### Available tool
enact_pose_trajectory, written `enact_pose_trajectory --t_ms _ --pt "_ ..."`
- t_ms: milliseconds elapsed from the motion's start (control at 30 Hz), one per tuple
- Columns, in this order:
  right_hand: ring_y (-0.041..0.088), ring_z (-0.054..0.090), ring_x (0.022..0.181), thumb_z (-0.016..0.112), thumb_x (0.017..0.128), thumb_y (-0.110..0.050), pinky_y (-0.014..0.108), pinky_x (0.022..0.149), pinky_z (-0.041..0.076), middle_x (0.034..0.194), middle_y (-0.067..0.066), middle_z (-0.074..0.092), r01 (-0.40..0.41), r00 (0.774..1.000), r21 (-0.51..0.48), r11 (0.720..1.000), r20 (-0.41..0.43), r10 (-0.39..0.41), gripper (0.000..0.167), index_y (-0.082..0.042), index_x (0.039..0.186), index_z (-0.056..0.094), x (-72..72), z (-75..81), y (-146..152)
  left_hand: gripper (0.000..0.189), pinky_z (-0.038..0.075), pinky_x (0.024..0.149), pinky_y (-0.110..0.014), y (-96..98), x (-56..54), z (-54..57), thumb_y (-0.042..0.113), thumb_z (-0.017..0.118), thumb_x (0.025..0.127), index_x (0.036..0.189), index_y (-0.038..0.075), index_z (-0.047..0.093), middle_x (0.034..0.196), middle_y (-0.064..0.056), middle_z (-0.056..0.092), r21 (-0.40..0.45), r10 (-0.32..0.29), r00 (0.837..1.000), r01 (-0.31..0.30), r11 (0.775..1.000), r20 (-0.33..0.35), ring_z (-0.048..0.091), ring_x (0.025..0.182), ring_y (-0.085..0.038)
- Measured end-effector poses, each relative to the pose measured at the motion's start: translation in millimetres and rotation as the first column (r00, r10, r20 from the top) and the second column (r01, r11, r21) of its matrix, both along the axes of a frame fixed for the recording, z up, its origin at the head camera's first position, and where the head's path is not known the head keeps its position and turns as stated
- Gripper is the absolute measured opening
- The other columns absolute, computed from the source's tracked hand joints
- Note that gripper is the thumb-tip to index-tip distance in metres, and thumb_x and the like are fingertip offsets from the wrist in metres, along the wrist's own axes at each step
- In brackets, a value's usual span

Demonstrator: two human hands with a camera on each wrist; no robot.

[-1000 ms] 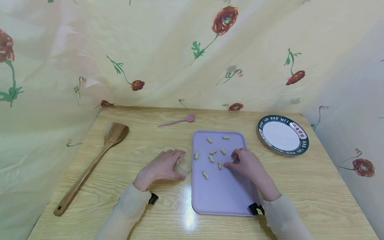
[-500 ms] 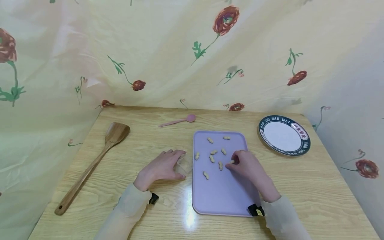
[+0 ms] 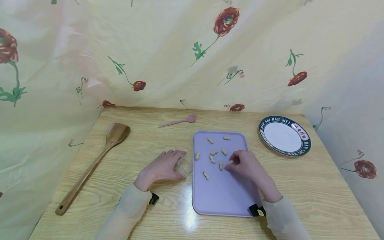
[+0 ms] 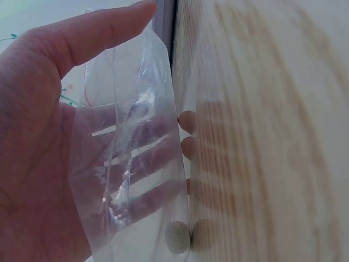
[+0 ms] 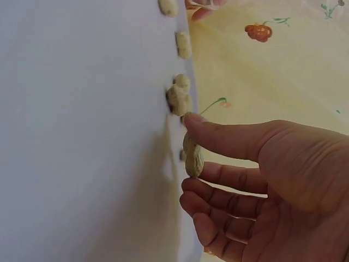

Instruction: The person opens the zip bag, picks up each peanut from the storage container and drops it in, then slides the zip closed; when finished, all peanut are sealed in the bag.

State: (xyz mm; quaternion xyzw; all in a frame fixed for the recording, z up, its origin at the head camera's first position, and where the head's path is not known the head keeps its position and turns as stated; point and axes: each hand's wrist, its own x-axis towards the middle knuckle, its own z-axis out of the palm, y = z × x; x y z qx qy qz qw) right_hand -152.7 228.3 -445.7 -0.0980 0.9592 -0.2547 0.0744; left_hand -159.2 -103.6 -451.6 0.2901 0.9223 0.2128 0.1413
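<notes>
A lilac tray [image 3: 223, 195] lies on the wooden table with several peanuts [image 3: 212, 158] scattered over its far half. My right hand [image 3: 243, 164] hovers over the tray and pinches one peanut [image 3: 231, 162] between thumb and fingers; the right wrist view shows that peanut [image 5: 192, 155] under the thumb. Left of the tray, my left hand [image 3: 162, 166] rests on the table and holds a small clear plastic bag [image 3: 183, 165]. In the left wrist view the bag [image 4: 133, 158] lies across the palm and fingers, with one peanut [image 4: 177, 237] near its lower edge.
A wooden spatula [image 3: 93, 163] lies at the left of the table. A pink spoon [image 3: 178, 121] sits near the far edge. A white plate [image 3: 283, 135] with a dark lettered rim stands at the far right. Flowered cloth hangs behind and beside the table.
My right hand has lifted slightly off the tray with a peanut pinched in its fingers. The left hand and bag have stayed put.
</notes>
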Motion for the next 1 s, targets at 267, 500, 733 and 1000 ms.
enact_pose_trajectory --t_ms 267,500,733,1000 --pt "0.018 0.058 0.078 0.085 0.079 -0.020 0.033 0.068 0.049 0.087 0.003 0.065 -0.065 0.997 -0.047 0.997 -0.042 0.063 0.031 -0.002 0.100 0.073 -2.4 9.9 -7 0.084 0.034 0.108 -0.053 0.2 0.5 -1.5 0.045 0.078 0.080 0.149 0.013 0.043 0.144 -0.008 0.051 -0.007 -0.003 1.000 0.003 1.000 -0.015 0.046 0.132 -0.030" --pt "0.021 0.060 0.083 0.085 0.080 -0.015 0.031 0.068 0.050 0.093 0.004 0.066 -0.109 0.989 -0.091 0.990 -0.109 0.099 0.029 -0.001 0.103 0.073 -4.6 18.7 -33 0.084 0.035 0.108 -0.053 -0.4 0.1 -2.4 0.045 0.079 0.080 0.148 0.012 0.043 0.143 -0.008 0.052 -0.001 -0.006 1.000 0.006 1.000 -0.018 0.047 0.130 -0.030" --pt "0.021 0.063 0.082 0.086 0.077 -0.010 0.031 0.069 0.051 0.094 0.003 0.066 -0.216 0.960 -0.138 0.967 -0.211 0.184 0.029 -0.001 0.101 0.073 -3.9 13.6 -68 0.086 0.037 0.107 -0.053 -0.4 -1.9 -4.5 0.048 0.079 0.079 0.148 0.012 0.043 0.142 -0.008 0.052 -0.017 -0.011 0.999 0.010 1.000 -0.036 0.048 0.130 -0.029" --pt "0.018 0.061 0.084 0.084 0.079 -0.007 0.027 0.070 0.052 0.098 0.004 0.065 -0.323 0.937 -0.182 0.929 -0.203 0.286 0.031 -0.001 0.106 0.072 -0.3 9.9 -102 0.086 0.038 0.105 -0.053 -0.3 -1.9 -4.7 0.049 0.078 0.079 0.148 0.012 0.043 0.141 -0.008 0.053 -0.024 -0.017 0.999 0.016 1.000 -0.047 0.049 0.128 -0.028"
